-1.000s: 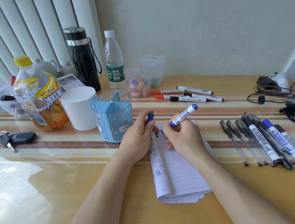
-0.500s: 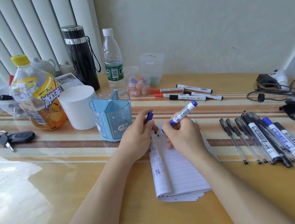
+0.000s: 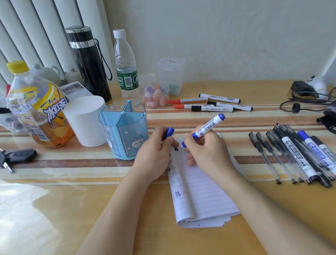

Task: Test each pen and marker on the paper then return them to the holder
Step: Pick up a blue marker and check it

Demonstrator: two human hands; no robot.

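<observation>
One blue marker [image 3: 206,129] is in play. The person's right grip [image 3: 208,154] is wrapped round its barrel, tilting it so the tip comes down at the top of the lined paper [image 3: 206,192]. Whether the tip touches the sheet I cannot tell from here. The left grip [image 3: 155,156] is curled round the marker's blue cap [image 3: 168,132] and rests at the paper's left edge, beside a strip of small test marks.

I judge this to be the testing step for this marker. Next it needs a short stroke on the sheet, then the cap pushed back on squarely with both hands, then the marker dropped upright into the blue holder [image 3: 124,130]. The holder stands just left of the left grip, and no pen stands in it that I can see.

Many more wait. A row of pens and markers [image 3: 304,153] lies to the right of the paper, and a small cluster of red and black markers [image 3: 212,103] lies behind it.

The tabletop [image 3: 89,220] is glossy yellow wood with a striped runner under clear sheeting. On its left side are a white cup [image 3: 86,119], an iced-tea bottle [image 3: 39,106], a black flask [image 3: 89,63], a water bottle [image 3: 126,63] and some keys [image 3: 13,157]. Cables [image 3: 310,98] trail at the far right. Vertical blinds [image 3: 17,39] hang at the left and a pale wall [image 3: 235,25] runs behind.
</observation>
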